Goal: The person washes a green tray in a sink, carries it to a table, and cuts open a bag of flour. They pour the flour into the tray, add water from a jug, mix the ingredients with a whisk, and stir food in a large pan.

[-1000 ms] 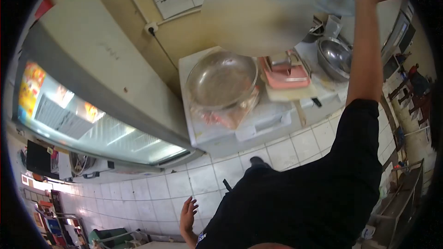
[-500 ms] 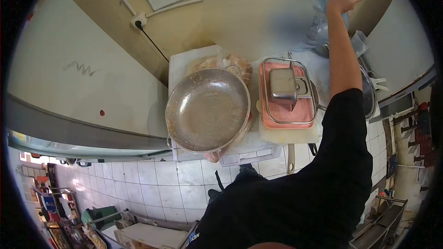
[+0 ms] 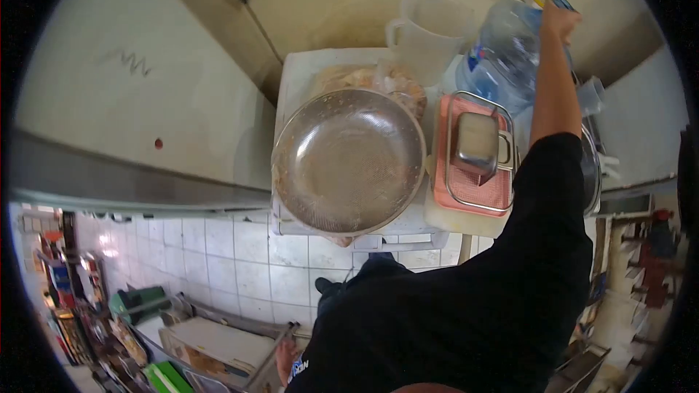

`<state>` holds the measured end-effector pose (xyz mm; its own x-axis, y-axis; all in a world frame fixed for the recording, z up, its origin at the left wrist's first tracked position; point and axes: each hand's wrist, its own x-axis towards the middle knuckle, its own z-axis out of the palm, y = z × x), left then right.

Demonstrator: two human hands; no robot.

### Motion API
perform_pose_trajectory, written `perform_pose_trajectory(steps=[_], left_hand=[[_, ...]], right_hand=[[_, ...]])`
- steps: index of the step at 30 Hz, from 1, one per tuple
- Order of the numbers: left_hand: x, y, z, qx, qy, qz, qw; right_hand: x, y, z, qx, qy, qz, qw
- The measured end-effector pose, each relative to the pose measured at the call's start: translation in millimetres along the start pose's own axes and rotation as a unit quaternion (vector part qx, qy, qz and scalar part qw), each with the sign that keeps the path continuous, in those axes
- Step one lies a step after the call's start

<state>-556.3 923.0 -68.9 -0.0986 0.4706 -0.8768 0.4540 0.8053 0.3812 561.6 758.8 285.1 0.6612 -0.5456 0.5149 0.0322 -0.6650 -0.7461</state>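
My right hand [image 3: 561,23], fingers closed, is at the top of a large clear blue water jug [image 3: 502,54], around its neck by a dark blue round cap [image 3: 563,3]. The jug stands at the back right of the white table. Low in the view, my left hand [image 3: 287,361] hangs beside my black shirt; its fingers are small and unclear. A large metal strainer bowl [image 3: 349,164] rests on the table. Right of it, a small steel container [image 3: 478,142] sits in a pink basket [image 3: 455,193] with a wire rack over it.
A translucent measuring jug [image 3: 433,40] stands behind the strainer, beside plastic bags of food [image 3: 404,87]. A clear cup [image 3: 590,94] and a round metal pan [image 3: 591,175] are at the right. A large pale panel [image 3: 131,102] rises at the left. Tiled floor [image 3: 247,247] lies below.
The view has shifted, so the table things appear farther right. The measuring jug and water jug, blurred before, now show clearly. My right hand appears lower and farther right; my left hand has come into view.
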Motion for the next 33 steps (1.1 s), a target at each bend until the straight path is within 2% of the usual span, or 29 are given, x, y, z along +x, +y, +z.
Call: perform_pose_trajectory(steps=[2, 4, 5, 6, 7, 8, 9, 11, 12, 15, 17, 19, 21, 23, 25, 26, 27, 28, 29, 30, 32, 33], left_hand=[[3, -17, -19, -0.033, 0.009, -0.01, 0.999], [6, -37, -30, -0.047, 0.003, -0.009, 0.999], [46, -86, -43, 0.241, -0.019, 0.283, 0.928], [82, -130, -57, 0.466, 0.148, 0.531, 0.692], [71, -127, -55, 0.379, 0.056, 0.401, 0.832], [49, -110, -45, 0.222, 0.005, 0.224, 0.949], [16, -80, -30, 0.102, 0.019, 0.062, 0.993], [-4, -61, -32, 0.014, 0.008, -0.022, 1.0], [-5, -54, -39, -0.009, -0.009, -0.042, 0.999], [14, -34, -76, -0.09, -0.032, 0.02, 0.995], [32, 0, -115, -0.116, -0.019, 0.044, 0.992], [75, 27, -170, -0.112, 0.013, 0.086, 0.99], [148, 44, -216, -0.087, 0.057, 0.147, 0.984], [228, 82, -258, 0.067, 0.086, 0.223, 0.969], [243, 177, -301, 0.096, 0.093, 0.292, 0.947], [232, 229, -330, 0.104, 0.07, 0.344, 0.931], [231, 279, -358, 0.13, 0.058, 0.357, 0.923], [270, 307, -381, 0.086, 0.017, 0.43, 0.899], [280, 340, -405, 0.077, 0.022, 0.505, 0.86], [294, 368, -434, -0.064, -0.122, 0.401, 0.906], [309, 407, -483, -0.026, -0.06, 0.343, 0.937], [336, 409, -510, 0.097, 0.001, 0.358, 0.929]], right_hand=[[5, 15, -2, -0.043, -0.025, -0.068, 0.996], [-9, 10, -3, -0.028, -0.056, -0.172, 0.983], [-24, -1, -5, 0.001, -0.074, -0.223, 0.972], [-46, -17, -8, 0.041, -0.087, -0.266, 0.959], [-72, -35, -9, 0.082, -0.098, -0.297, 0.946], [-105, -59, -22, 0.127, -0.099, -0.328, 0.931], [-148, -89, -32, 0.174, -0.107, -0.35, 0.914], [-246, -146, -75, 0.259, -0.132, -0.387, 0.875], [-292, -168, -104, 0.292, -0.147, -0.403, 0.855], [-433, -218, -191, 0.365, -0.208, -0.448, 0.789], [-519, -246, -244, 0.394, -0.26, -0.476, 0.742], [-603, -274, -290, 0.412, -0.325, -0.497, 0.691], [-679, -303, -331, 0.425, -0.403, -0.516, 0.625], [-752, -326, -359, 0.413, -0.518, -0.532, 0.528], [-838, -351, -374, 0.382, -0.673, -0.482, 0.41], [-889, -358, -382, 0.372, -0.768, -0.379, 0.359], [-932, -364, -386, 0.371, -0.837, -0.286, 0.285], [-974, -400, -410, 0.361, -0.891, -0.23, 0.152], [-1005, -448, -437, 0.36, -0.871, -0.33, 0.056], [-1050, -496, -440, 0.432, -0.779, -0.415, -0.185], [-1100, -547, -460, 0.482, -0.687, -0.406, -0.363], [-1126, -557, -456, 0.502, -0.668, -0.352, -0.422]])
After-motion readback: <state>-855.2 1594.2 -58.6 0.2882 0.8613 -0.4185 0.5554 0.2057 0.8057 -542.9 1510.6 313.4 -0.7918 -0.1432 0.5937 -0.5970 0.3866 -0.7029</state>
